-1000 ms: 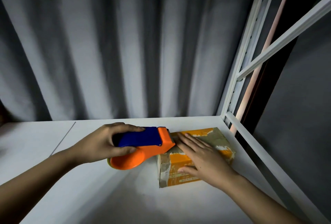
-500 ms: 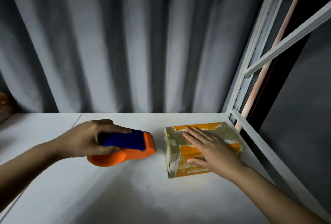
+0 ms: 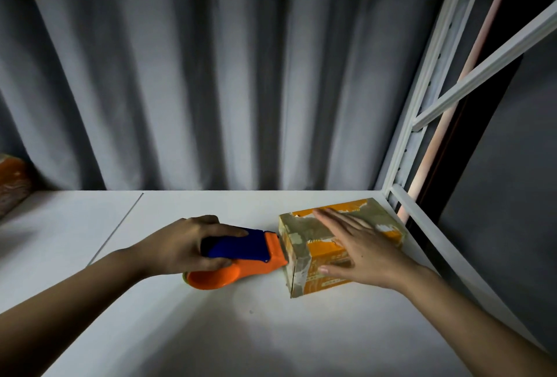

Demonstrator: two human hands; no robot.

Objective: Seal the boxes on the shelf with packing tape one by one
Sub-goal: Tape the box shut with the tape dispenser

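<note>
A small cardboard box lies on the white shelf, in the lower right part of the frame, close to the right rail of the shelf. The box is orange, with much worn, greyish old tape on its top and on its left end. Its long side runs from the lower left toward the upper right of the picture.

The right hand lies flat on the top of the box. Its fingers are straight and spread a little, with the tips pointing to the upper left, and the thumb rests along the front side of the box. The hand presses down on the box and does not curl around it.

The left hand is in the lower middle of the frame, to the left of the box. Its fingers and thumb are curled around the blue handle of a tape dispenser, so it grasps the tool firmly. The dispenser has an orange body, and its orange front edge touches the left end of the box, about at the middle of that face. The round orange part of the dispenser rests low, on or just over the shelf; I cannot tell which.

Behind the shelf hangs a grey curtain with deep folds. At the right side stands the white metal frame of the shelf with a slanted bar. At the far left edge of the picture another orange box is partly visible, blurred.
</note>
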